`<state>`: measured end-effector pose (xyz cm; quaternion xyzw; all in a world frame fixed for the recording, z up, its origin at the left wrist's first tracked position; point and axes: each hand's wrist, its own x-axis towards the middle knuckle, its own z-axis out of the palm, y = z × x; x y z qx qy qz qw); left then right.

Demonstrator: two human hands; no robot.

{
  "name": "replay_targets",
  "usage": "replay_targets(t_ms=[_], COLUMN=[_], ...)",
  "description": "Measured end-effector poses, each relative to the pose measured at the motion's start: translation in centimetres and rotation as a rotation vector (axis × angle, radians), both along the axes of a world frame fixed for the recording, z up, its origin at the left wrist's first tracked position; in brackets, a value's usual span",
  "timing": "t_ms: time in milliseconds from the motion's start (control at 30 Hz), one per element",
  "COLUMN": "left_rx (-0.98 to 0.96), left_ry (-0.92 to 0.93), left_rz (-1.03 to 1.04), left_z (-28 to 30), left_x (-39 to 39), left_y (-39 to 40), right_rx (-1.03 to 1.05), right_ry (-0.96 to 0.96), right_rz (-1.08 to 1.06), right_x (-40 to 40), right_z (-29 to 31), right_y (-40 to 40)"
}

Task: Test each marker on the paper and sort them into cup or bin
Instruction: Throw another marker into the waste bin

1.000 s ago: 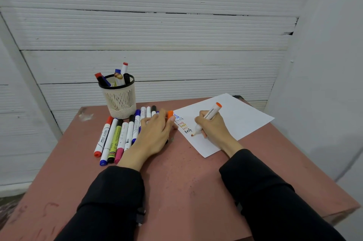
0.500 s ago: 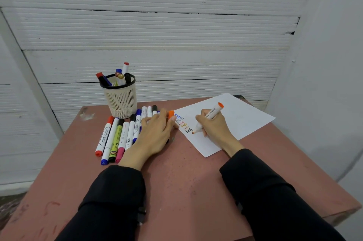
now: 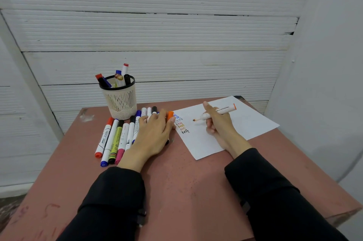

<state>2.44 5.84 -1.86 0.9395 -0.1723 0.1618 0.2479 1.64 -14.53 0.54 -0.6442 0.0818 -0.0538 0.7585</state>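
Here the right hand grips an uncapped orange marker, fingers curled round the barrel, with the tip raised just off the paper and pointing left toward a short column of coloured test words near the sheet's left edge. Held nearly level like this, the marker looks finished with its stroke, so the step in hand is probably judging whether it writes and then recapping it. The left hand lies flat and relaxed, fingers straight, on the surface over part of the row of markers, with the orange cap at its fingertips beside the edge of the paper; it seems placed there to keep the cap ready and the loose markers from rolling. The row lies side by side in front of the mesh cup, close by for the next pick. The cup stands near the back left of the surface and already holds several markers upright, likely the ones that passed.

No bin is in view, so where failed markers go cannot be told. The left hand hides the middle of a few markers, so their colours and count are uncertain. Whether the cap is pinched or merely touched is hard to make out. The written words are small, and the orange one is faint. The paper's far corner covers something dark that cannot be identified.
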Motion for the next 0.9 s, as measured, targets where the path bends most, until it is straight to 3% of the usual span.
replay_targets(t_ms=[300,467,900], left_rx=[0.093,-0.001,-0.095], left_ry=[-0.024,-0.095,-0.184], left_rz=[0.102,0.018,-0.039], left_z=[1.1,1.1,1.3], left_x=[-0.9,-0.8,-0.8], left_y=[-0.3,-0.7,-1.2], right_rx=[0.307,0.290,0.156], right_ry=[0.111,0.055,-0.062], right_rz=[-0.029,0.128,0.141], right_x=[0.2,-0.1,-0.4], right_z=[0.6,0.9,0.8], right_y=[-0.9,-0.1,1.0])
